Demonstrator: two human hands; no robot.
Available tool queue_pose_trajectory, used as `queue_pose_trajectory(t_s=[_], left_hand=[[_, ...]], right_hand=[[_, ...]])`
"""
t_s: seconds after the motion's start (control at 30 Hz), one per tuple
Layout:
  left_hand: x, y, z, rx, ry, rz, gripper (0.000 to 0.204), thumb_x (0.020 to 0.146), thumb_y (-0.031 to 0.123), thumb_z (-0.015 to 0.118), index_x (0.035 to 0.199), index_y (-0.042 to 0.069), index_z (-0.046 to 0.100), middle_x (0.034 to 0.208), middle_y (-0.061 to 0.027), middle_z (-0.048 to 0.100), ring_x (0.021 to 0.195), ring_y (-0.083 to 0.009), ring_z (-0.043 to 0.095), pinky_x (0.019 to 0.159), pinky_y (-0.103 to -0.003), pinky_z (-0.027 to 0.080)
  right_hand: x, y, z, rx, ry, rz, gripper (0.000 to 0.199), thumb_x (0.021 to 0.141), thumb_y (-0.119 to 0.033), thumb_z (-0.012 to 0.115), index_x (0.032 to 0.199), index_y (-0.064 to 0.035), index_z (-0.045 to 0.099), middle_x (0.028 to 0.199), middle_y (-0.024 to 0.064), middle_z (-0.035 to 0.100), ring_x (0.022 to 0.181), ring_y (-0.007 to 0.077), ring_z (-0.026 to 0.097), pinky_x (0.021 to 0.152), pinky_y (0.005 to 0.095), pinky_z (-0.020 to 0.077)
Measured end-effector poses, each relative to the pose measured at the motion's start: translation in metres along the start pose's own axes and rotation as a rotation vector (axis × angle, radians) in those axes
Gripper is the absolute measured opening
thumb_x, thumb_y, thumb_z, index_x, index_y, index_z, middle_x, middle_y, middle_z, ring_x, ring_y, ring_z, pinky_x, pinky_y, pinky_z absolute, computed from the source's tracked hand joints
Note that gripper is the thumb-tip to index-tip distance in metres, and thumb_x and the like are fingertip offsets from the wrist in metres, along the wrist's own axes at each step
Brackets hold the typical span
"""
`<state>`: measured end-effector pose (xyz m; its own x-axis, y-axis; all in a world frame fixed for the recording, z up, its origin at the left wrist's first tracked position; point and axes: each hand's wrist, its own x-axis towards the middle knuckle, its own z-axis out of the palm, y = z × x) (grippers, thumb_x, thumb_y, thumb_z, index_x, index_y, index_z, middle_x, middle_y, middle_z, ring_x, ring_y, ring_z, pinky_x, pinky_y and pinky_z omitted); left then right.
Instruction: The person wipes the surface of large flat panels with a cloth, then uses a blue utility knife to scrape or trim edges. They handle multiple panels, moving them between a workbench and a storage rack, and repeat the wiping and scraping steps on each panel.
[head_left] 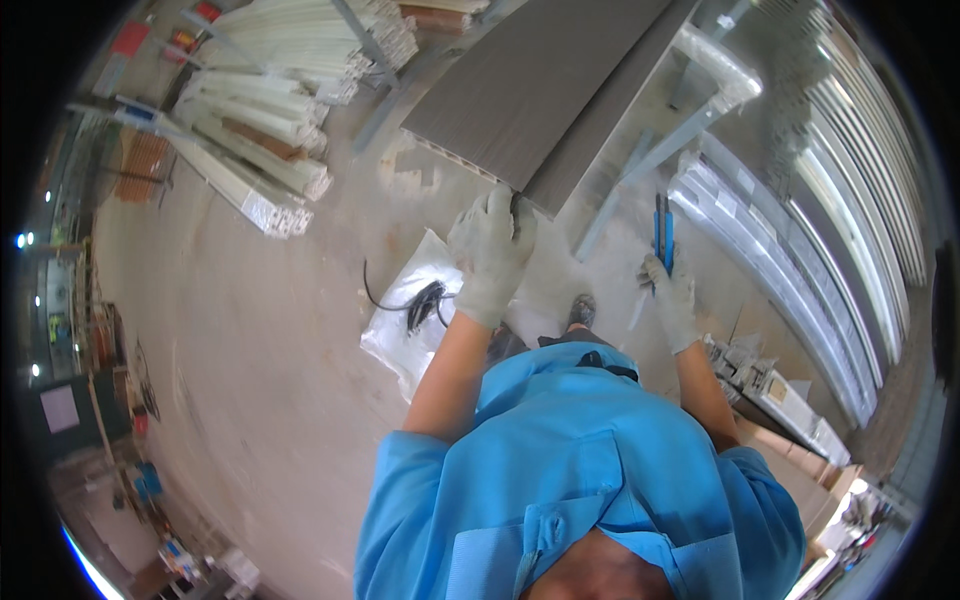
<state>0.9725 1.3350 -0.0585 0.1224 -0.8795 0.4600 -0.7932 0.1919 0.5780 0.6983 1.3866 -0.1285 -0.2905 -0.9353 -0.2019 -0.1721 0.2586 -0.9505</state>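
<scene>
My left hand point(490, 257), in a pale work glove, is closed at the near end of a dark grey hollow-core panel point(520, 90). Something dark shows between its fingers by the panel's corner; whether this is the panel's edge or a separate piece I cannot tell. A second dark grey panel point(600, 125) lies alongside on the right. My gloved right hand point(670, 300) is closed around a slim blue-and-black hand tool point(663, 232), held upright to the right of the panels. Its exact kind is unclear.
Below my left hand, black strips point(425, 306) lie on a clear plastic sheet point(390, 340) on the floor. A metal stand with a wrapped bar point(735, 82) supports the panels. Plastic-wrapped long profiles point(770, 270) line the right, and pale profile stacks point(250, 165) stand far left.
</scene>
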Motion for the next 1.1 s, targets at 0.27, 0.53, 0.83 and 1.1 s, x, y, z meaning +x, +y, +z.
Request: queue_pose_trajectory(t_s=[0.27,0.53,0.83,1.1], left_hand=[[-0.002,0.003,-0.006,-0.190,0.025,-0.188,0.027,0.084,0.017,0.070,0.108,0.006,0.068,0.090,-0.0165,0.069,0.079,-0.0330,0.068,0.072,-0.043,0.053],[-0.003,-0.011,-0.004,-0.628,-0.014,-0.141,0.027,0.085,0.017,0.071,0.109,0.005,0.068,0.087,-0.0151,0.069,0.078,-0.0320,0.069,0.072,-0.041,0.053],[-0.140,-0.257,0.151,-1.531,0.145,-0.869,0.039,0.102,0.020,0.060,0.137,0.005,0.057,0.117,-0.0080,0.068,0.099,-0.0188,0.067,0.086,-0.035,0.056],[-0.375,-0.612,0.308,-0.744,0.424,-1.756,0.038,0.092,0.030,0.070,0.117,0.002,0.066,0.096,-0.0151,0.067,0.074,-0.0221,0.062,0.067,-0.038,0.050]], right_hand=[[0.074,-0.152,0.060,-0.462,-0.371,-0.737,0.040,0.083,-0.016,0.082,0.117,-0.0026,0.066,0.099,0.0111,0.070,0.074,0.0211,0.067,0.070,0.0343,0.0551],[0.081,-0.191,0.112,-0.635,-0.745,-0.797,0.048,0.074,-0.006,0.076,0.122,-0.0036,0.066,0.109,0.0107,0.070,0.096,0.0213,0.069,0.085,0.0330,0.0548],[0.086,-0.173,0.094,-0.451,-0.333,-0.445,0.049,0.081,-0.018,0.080,0.124,-0.0064,0.060,0.102,0.0029,0.063,0.093,0.0137,0.059,0.081,0.0292,0.0512],[0.082,-0.095,0.153,-0.811,0.081,-0.254,0.046,0.087,-0.023,0.074,0.127,-0.0061,0.059,0.101,0.0021,0.062,0.088,0.0129,0.057,0.078,0.0279,0.0491]])
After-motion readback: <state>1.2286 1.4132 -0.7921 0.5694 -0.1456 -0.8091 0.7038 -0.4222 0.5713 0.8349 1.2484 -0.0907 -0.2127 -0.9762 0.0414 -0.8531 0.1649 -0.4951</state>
